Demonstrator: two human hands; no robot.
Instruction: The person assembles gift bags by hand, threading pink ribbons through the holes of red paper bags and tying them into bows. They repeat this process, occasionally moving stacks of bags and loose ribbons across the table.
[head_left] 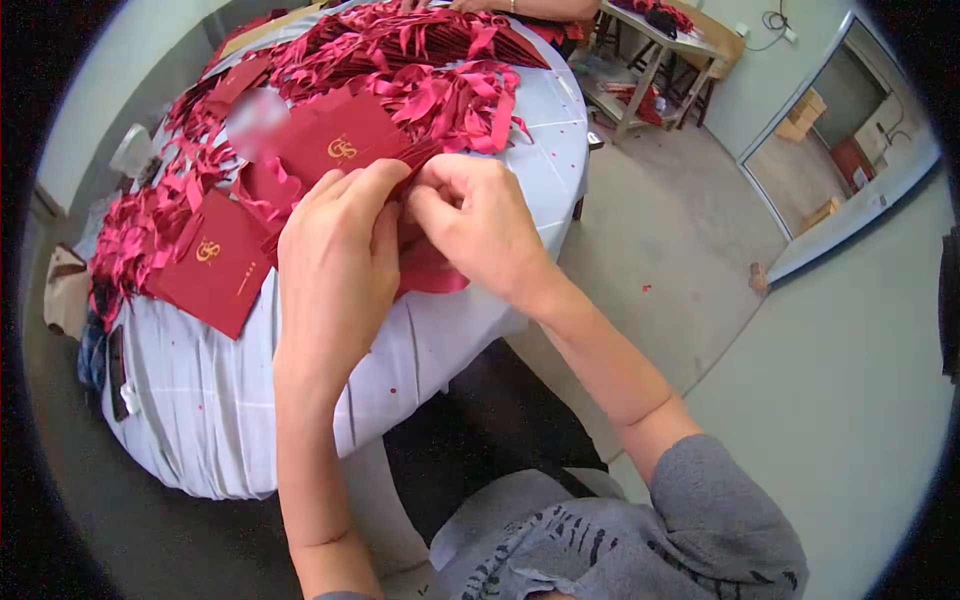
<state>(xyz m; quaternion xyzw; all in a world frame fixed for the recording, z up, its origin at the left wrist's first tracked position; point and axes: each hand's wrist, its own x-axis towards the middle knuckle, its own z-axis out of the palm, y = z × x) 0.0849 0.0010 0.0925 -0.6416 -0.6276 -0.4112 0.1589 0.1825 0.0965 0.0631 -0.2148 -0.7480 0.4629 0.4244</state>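
Observation:
A red bag with a gold emblem [345, 135] is held up over the near part of the round table. My left hand [340, 245] is closed on its near edge, fingers bent over the top. My right hand [475, 215] pinches at the same edge just to the right, thumb and forefinger together; what lies between the fingertips is too small to make out. Pink-red ribbon [435, 278] hangs below and between my hands. Left of my left hand, another red bag with a gold emblem [220, 265] lies flat on the white cloth.
Red bags with ribbons [400, 40] are heaped across the far side of the white-covered table [230, 420]. A co-worker's arm [545, 8] rests at the far edge. A dark phone [119, 375] lies at the left edge. A side table [660, 35] stands back right.

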